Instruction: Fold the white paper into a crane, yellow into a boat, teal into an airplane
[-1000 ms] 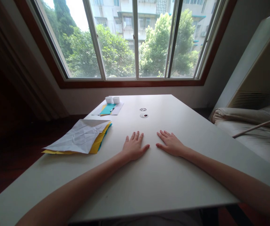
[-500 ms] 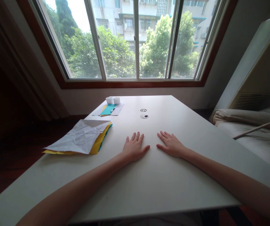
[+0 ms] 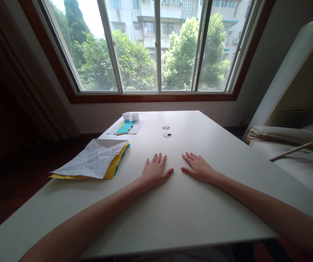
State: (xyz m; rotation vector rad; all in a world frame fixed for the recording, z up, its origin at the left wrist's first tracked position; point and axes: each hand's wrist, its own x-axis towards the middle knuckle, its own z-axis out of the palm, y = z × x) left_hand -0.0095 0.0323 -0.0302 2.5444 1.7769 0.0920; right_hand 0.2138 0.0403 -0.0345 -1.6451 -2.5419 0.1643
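Note:
My left hand lies palm down on the white table, fingers spread, holding nothing. Flat on the same tabletop rests my right hand, its fingers also apart and empty. The two thumbs point toward each other with a gap between them. To the left of my left hand lies a stack of creased paper sheets, white on top with yellow and teal edges showing beneath. Beyond both hands, two round grommets are set in the tabletop.
At the far left of the table stand two small white cups. In front of them, a pen lies on teal paper over yellow and white sheets. A window is behind the table, and a pale sofa stands right.

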